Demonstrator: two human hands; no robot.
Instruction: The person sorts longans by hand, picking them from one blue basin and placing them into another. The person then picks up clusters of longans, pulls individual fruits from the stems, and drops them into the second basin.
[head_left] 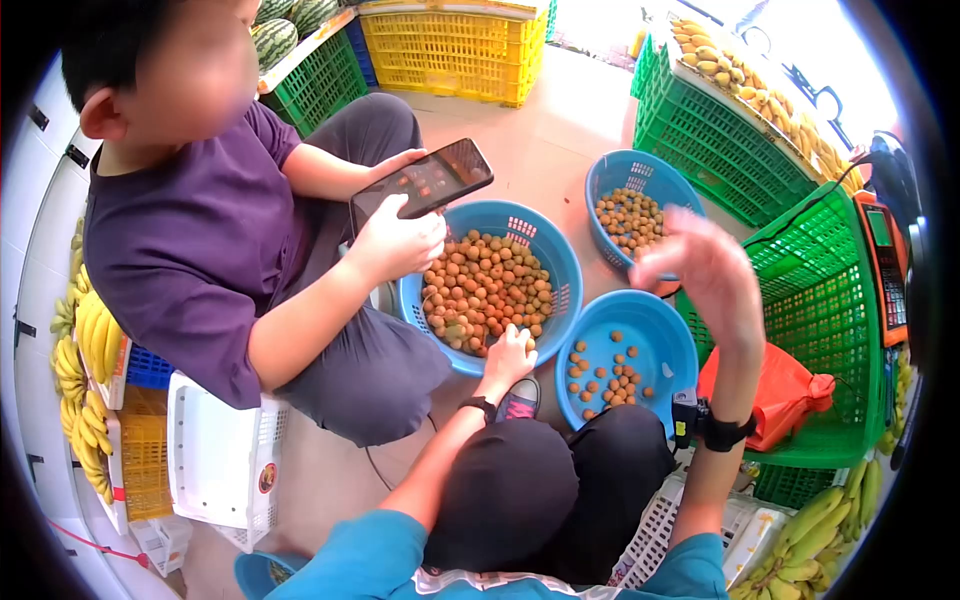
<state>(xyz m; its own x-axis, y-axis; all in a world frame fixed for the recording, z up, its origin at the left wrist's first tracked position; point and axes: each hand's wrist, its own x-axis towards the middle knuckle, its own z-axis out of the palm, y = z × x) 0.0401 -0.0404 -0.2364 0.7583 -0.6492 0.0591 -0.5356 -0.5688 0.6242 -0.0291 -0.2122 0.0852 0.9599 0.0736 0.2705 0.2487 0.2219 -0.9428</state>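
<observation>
Longans (485, 285) under curled left hand (510, 352), right hand (700, 265) open

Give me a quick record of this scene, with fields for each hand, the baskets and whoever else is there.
left hand: at the near rim of the large blue basket, among brown round fruits; grip unclear
right hand: raised above the baskets, blurred by motion
near basket: blue, few fruits
far basket: blue, partly filled
other person: purple shirt, seated beside the large basket, holding a phone
surroundings: green crates, bananas
</observation>
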